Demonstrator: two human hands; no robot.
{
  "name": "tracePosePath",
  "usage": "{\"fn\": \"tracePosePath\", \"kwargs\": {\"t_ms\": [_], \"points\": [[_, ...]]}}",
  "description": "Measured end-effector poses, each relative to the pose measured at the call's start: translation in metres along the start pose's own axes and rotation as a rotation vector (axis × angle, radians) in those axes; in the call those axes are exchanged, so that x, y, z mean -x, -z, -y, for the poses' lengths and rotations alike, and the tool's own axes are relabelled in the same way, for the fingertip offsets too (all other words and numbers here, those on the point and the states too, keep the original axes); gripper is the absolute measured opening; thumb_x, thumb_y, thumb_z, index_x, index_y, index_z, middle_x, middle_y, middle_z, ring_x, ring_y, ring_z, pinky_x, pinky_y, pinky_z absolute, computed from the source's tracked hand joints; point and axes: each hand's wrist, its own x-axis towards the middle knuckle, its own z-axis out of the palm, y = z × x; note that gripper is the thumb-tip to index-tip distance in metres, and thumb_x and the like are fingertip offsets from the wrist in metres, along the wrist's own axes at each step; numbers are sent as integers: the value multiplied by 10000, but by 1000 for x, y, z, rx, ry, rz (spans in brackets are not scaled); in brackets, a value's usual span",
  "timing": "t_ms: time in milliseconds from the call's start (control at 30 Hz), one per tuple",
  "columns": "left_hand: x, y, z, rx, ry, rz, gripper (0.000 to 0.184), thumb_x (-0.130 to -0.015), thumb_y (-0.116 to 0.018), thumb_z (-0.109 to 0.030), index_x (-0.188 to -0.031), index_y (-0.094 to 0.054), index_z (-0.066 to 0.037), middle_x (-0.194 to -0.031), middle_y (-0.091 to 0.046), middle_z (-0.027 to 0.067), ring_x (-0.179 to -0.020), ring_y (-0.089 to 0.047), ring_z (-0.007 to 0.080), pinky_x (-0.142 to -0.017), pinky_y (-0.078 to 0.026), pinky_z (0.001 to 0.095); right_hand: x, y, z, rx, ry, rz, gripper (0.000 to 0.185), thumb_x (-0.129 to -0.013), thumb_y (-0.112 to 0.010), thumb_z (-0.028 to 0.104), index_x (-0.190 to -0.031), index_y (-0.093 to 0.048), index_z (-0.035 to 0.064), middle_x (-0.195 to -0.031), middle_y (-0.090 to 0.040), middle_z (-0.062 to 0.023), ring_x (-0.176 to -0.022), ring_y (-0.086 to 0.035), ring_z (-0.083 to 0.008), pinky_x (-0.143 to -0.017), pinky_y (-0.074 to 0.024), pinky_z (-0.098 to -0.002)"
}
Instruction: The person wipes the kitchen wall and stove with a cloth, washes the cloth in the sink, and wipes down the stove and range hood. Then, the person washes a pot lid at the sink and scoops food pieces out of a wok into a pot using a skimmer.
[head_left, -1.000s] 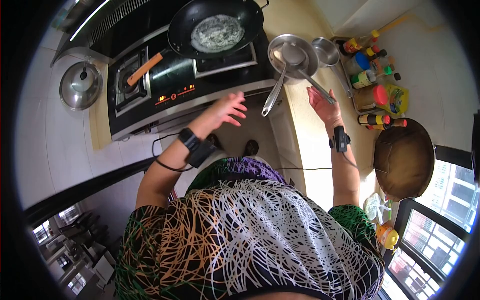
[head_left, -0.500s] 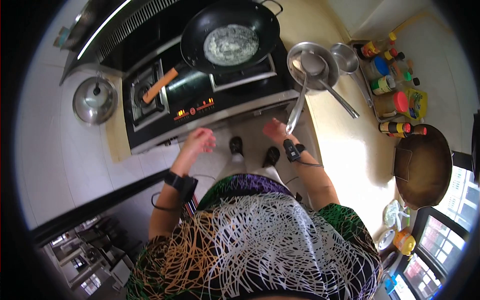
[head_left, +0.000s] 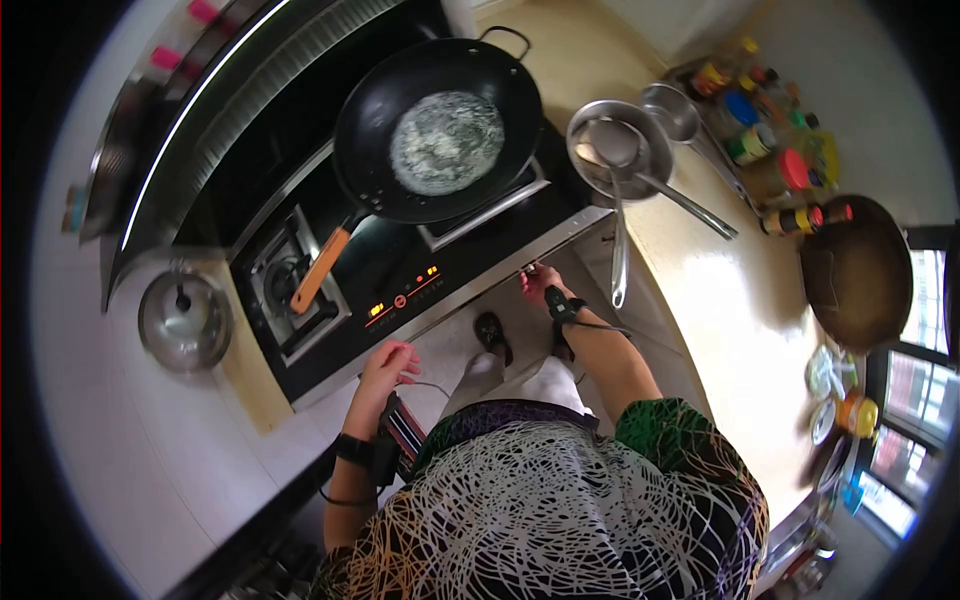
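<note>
My right hand (head_left: 540, 281) is at the front edge of the gas stove (head_left: 480, 275), its fingers closed around a small control knob (head_left: 530, 268). Near the stove's front left, my left hand (head_left: 388, 366) hangs in the air, fingers loosely bent and apart, holding nothing. On the right burner sits a black wok (head_left: 365, 130) with a wooden handle (head_left: 320, 270) pointing toward the left burner. Whitish, bubbly liquid (head_left: 447, 142) covers the bottom of the wok. Orange lights (head_left: 400, 301) glow on the stove's panel.
On the right counter (head_left: 690, 270) stands a steel pot (head_left: 655, 165) holding a ladle (head_left: 613, 143) and other utensils. A small saucepan (head_left: 672, 112), several seasoning bottles (head_left: 770, 150) and a large round brown board (head_left: 865, 275) are farther right. A glass lid (head_left: 185, 318) hangs at left.
My right hand has moved to the knob at the stove's front and closed on it. My left hand sits lower in view. The camera view has turned and shifted.
</note>
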Motion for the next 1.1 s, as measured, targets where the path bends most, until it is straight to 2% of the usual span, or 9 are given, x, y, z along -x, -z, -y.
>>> {"fn": "tracePosePath", "kwargs": {"t_ms": [167,200,433,567,700,767,867,967,1100], "points": [[-13,1,-1,-41,-6,89,221,-928,-516,-218,-1040,-556,-32,-911,-619,83,-759,-613,156,-620,-503,277,-16,0,12,-103,-276,-13,425,-981,-276,340,-806,-521,40,-564,-534,-9,-430,-468,-118,-364,-337,-227],[-15,-3,-1,-55,-5,110,234,-927,-519,-226,-1046,-557,-28,-909,-618,84,-759,-614,154,-619,-504,273,-7,1,3,69,-38,-42,436,-980,-285,354,-826,-533,30,-650,-607,-51,-512,-556,-138,-396,-357,-229],[-32,-27,-8,-152,-9,255,194,-912,-529,-176,-1039,-560,-33,-897,-634,82,-734,-615,138,-597,-502,257,101,14,22,343,-5,-137,363,-956,-389,338,-872,-556,26,-768,-652,-140,-638,-652,-218,-448,-442,-275],[-44,-47,-17,-180,-17,312,200,-913,-532,-190,-1035,-559,-33,-903,-626,78,-741,-613,143,-600,-503,258,215,12,57,441,661,-251,198,-880,-525,178,-781,-577,15,-672,-616,-99,-590,-608,-177,-496,-474,-300],[-50,-81,-30,-214,-26,377,203,-920,-525,-199,-1037,-557,-36,-908,-617,78,-748,-611,149,-603,-502,258,230,-24,111,140,1062,-201,199,-859,-564,97,-1037,-495,43,-867,-578,-63,-740,-594,-157,-646,-510,-303],[-51,-103,-39,-226,-57,418,195,-927,-511,-180,-1052,-554,-36,-915,-614,81,-753,-609,147,-601,-501,252,233,-42,130,132,928,-179,287,-862,-603,130,-1083,-435,57,-900,-560,-77,-754,-603,-181,-647,-514,-279],[-47,-134,-51,-221,-74,428,211,-937,-511,-186,-1068,-551,-25,-910,-617,83,-745,-616,137,-584,-511,240,188,-58,148,-308,979,-17,202,-766,-676,-16,-780,-479,30,-620,-527,-77,-521,-556,-194,-442,-451,-323],[-41,-155,-58,-228,-73,428,211,-939,-510,-189,-1068,-551,-27,-913,-616,82,-750,-615,137,-591,-508,244,176,-71,153,-265,1007,-227,172,-760,-656,-20,-705,-497,11,-578,-533,-84,-447,-526,-199,-384,-414,-328],[-51,-145,-60,-222,-69,441,210,-941,-511,-194,-1069,-548,-32,-913,-614,82,-748,-615,141,-595,-508,250,168,-81,148,-111,961,-243,104,-768,-594,-60,-833,-519,-28,-656,-550,-97,-484,-547,-188,-419,-448,-290]]}}
